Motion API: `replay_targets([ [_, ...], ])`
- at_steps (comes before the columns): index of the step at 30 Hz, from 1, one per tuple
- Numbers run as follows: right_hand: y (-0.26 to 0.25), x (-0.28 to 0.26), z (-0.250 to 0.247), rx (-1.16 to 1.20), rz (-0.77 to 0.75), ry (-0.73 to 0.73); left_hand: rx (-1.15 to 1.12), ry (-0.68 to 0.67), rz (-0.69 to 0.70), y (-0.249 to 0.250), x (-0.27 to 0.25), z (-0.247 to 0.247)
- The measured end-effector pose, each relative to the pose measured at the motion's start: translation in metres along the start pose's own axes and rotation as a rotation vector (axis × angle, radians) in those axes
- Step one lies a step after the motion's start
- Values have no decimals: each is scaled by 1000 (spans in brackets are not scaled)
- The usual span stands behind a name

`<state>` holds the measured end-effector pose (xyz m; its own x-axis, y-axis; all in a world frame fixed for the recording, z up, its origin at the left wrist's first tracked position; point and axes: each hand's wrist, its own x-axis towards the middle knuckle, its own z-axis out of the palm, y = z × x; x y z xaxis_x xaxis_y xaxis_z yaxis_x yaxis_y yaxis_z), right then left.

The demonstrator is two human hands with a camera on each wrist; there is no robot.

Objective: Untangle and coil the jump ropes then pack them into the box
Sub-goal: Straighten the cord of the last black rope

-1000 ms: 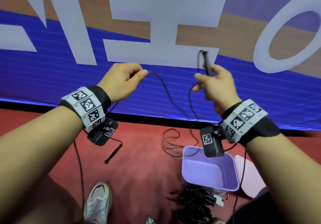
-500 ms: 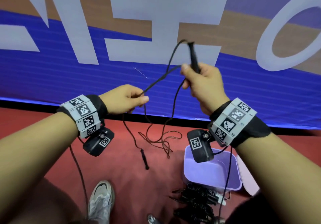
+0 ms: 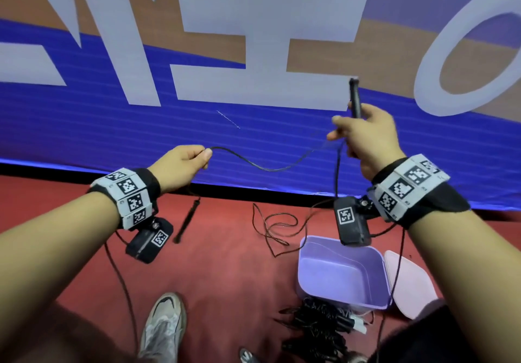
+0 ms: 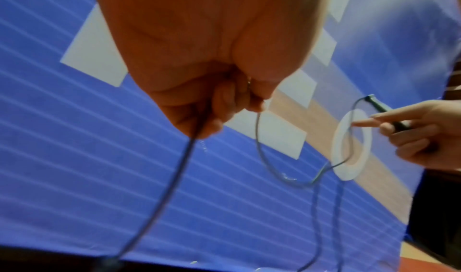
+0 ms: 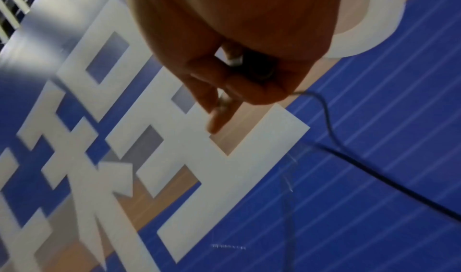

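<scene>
Down by the feet, a black tangle of ropes (image 3: pixel 318 331) lies on the red floor (image 3: pixel 225 278), touching the near wall of the open lilac box (image 3: pixel 342 298); its lid (image 3: pixel 408 283) sits just right of it. Up in the air, the left hand (image 3: pixel 180 165) pinches a thin black rope (image 3: pixel 262 165) between thumb and fingers (image 3: pixel 207 154), and the cord sags across to the right hand (image 3: pixel 366 134). That hand is wrapped round a handle (image 3: pixel 354 98) held upright, index finger out. The other handle (image 3: pixel 187 219) dangles below the left fingers. The left wrist view shows the cord leaving the fist (image 4: pixel 207 106) both ways and looping off the handle tip (image 4: pixel 374 100); the right wrist view shows only the handle's butt (image 5: pixel 257 67) in curled fingers.
</scene>
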<state>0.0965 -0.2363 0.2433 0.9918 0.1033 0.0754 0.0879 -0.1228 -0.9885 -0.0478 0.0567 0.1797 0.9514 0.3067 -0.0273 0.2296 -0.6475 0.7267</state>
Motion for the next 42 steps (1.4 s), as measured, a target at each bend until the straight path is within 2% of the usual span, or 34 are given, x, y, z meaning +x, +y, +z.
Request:
replay_targets([
  [2,0,-15,12,-52,-1,-171,6,10,75,24,-3,2],
  [7,13,-53,51,-191,34,-618,-1,-64,242,69,-12,16],
  [9,17,-62,60,-270,31,-669,3,-90,247,75,-14,18],
  [11,17,-63,62,-325,-11,-617,10,-115,237,77,-16,16],
  [13,13,-62,58,-284,-45,-620,-11,-120,241,76,-20,12],
  [17,8,-67,49,-258,-68,-779,-87,-138,240,77,-31,7],
  [19,11,-64,51,-339,-131,-708,-74,-175,231,74,-33,7],
  [21,12,-54,52,-334,-170,-551,-55,-202,210,68,-32,6],
  [28,-9,-16,24,-6,-163,-46,75,-230,94,34,-23,7],
  [30,-13,-9,12,104,-138,15,237,-182,96,25,-22,7],
  [32,-14,-5,3,137,-127,41,268,-118,71,20,-22,8],
  [37,-9,-3,-3,124,-72,69,89,-26,-80,20,-15,13],
  [40,-3,-3,0,97,-11,96,-301,-42,-182,32,-13,16],
  [42,-3,-8,5,102,30,93,-486,-36,-139,43,-13,15],
])
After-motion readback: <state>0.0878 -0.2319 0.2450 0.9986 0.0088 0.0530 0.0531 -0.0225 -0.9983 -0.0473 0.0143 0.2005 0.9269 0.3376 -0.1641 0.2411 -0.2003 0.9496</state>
